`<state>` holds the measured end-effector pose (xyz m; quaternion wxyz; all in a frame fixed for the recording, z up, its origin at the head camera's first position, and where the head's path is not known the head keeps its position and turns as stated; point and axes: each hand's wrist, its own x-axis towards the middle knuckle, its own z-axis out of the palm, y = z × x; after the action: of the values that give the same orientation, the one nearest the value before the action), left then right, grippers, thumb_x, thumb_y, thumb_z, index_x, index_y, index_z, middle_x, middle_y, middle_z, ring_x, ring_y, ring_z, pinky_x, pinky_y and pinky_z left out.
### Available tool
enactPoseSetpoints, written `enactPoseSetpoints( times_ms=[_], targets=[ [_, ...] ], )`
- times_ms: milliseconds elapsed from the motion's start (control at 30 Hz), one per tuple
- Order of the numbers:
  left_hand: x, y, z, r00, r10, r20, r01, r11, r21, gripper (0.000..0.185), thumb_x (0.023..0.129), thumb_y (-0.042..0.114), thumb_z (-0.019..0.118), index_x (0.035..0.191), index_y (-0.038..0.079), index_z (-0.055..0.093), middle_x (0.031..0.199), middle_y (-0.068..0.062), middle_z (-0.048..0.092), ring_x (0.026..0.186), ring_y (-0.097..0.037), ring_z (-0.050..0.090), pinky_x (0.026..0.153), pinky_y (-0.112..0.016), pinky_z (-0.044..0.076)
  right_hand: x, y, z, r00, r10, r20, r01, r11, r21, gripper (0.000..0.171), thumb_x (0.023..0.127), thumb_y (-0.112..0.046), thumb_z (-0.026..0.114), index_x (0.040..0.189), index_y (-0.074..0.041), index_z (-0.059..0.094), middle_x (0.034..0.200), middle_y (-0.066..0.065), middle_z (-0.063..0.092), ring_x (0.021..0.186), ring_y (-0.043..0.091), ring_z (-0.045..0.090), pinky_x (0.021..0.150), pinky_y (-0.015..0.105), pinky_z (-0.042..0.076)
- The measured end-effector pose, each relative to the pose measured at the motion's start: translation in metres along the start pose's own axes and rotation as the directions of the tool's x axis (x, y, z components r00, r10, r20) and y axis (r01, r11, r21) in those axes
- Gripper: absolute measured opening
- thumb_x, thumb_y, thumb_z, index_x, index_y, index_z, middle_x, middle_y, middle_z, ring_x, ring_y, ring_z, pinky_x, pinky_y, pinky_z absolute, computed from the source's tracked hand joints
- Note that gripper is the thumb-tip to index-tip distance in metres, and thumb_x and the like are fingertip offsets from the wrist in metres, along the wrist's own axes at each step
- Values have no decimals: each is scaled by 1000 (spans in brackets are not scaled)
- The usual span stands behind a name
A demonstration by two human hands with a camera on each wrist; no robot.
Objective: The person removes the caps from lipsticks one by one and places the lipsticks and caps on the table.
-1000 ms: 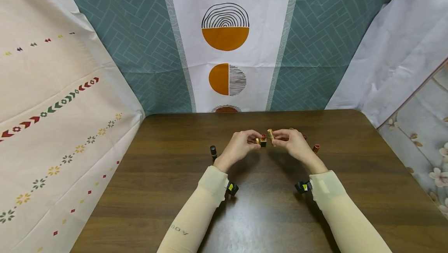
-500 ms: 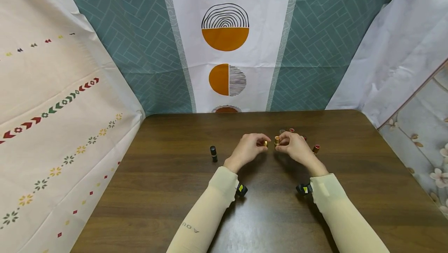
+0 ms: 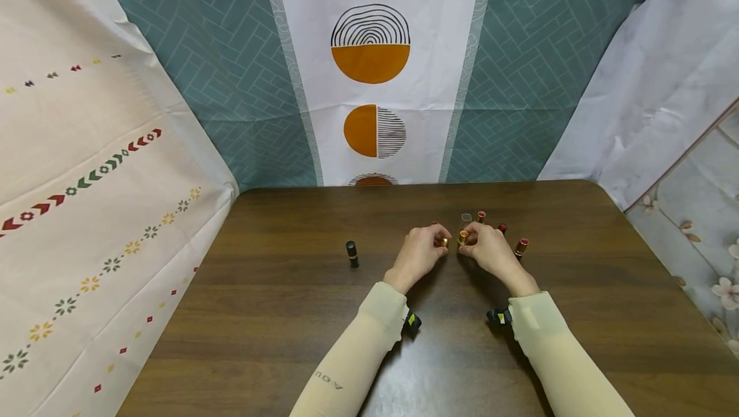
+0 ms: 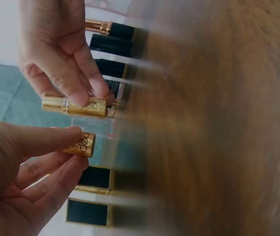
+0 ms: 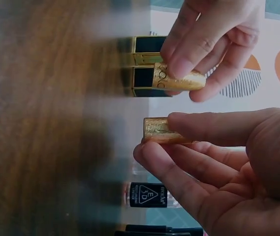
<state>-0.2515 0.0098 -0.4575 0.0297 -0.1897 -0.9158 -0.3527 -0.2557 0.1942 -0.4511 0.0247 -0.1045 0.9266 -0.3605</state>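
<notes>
Between the thumb and fingers of my left hand (image 3: 420, 251) is a small gold lipstick cap (image 4: 86, 143) with raised lettering. My right hand (image 3: 491, 250) pinches a gold lipstick tube (image 4: 91, 106), upright and with its orange-red top (image 3: 463, 235) showing in the head view. Cap and tube are close together but apart. Just beyond the left hand stand square black lipsticks with gold edges (image 4: 88, 212), mostly covered by that hand in the head view. In the right wrist view, a lipstick with a black label (image 5: 148, 194) stands behind the right hand.
A black tube (image 3: 352, 254) stands alone left of the hands. Beyond the right hand are a clear-topped piece (image 3: 466, 219) and a red-topped lipstick (image 3: 482, 217). Another red-topped lipstick (image 3: 522, 247) is at its right. All stand on the brown wooden table (image 3: 277, 314).
My left hand has moved right with the cap, passing in front of the square lipstick. My right hand has brought the gold tube slightly right and lower, from tilted to upright.
</notes>
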Motion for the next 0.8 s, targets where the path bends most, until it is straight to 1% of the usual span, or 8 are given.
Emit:
enactPoseSetpoints(
  times_ms=[167,267,400,500,667,800],
  targets=[
    [1,3,8,1000,9,25,-10,999,35,20,92,11,82,110,15,75,99,4,75,88,-6,67,81,-23,53,-2,1,0,1000,2,-6,-2,999,-39,25,91,-1,78,111,7,66,95,18,75,88,34,70,80,51,55],
    [1,4,10,1000,16,23,-17,999,40,20,91,10,82,110,15,75,98,4,74,86,-7,64,79,-23,52,-3,1,-2,1000,15,3,-14,999,-47,25,91,0,77,112,7,66,95,18,74,85,32,70,76,48,56],
    [1,5,14,1000,7,17,-8,999,45,20,91,9,82,108,16,75,95,5,73,83,-7,61,76,-23,51,-4,0,-3,999,21,24,-20,999,-45,25,91,0,77,112,7,66,95,19,73,81,31,70,71,44,57],
    [-1,3,18,1000,-2,21,1,999,47,20,91,9,82,107,17,75,94,5,72,81,-7,60,75,-23,50,-5,0,-2,999,24,36,-22,999,-49,24,91,-1,78,110,7,66,96,19,73,81,30,70,70,42,57],
    [-1,1,24,1000,15,27,-16,999,46,21,90,8,83,107,16,74,96,3,74,81,-7,60,74,-23,50,-6,-1,-2,999,32,42,-29,998,-61,22,90,0,78,107,6,66,94,17,73,80,28,68,71,44,56],
    [0,0,25,999,19,27,-20,999,43,20,90,8,83,106,16,74,95,4,73,79,-7,59,73,-23,49,-6,-1,-3,999,34,42,-31,997,-64,22,89,0,79,106,6,66,93,17,72,81,29,68,71,45,56]
  ],
)
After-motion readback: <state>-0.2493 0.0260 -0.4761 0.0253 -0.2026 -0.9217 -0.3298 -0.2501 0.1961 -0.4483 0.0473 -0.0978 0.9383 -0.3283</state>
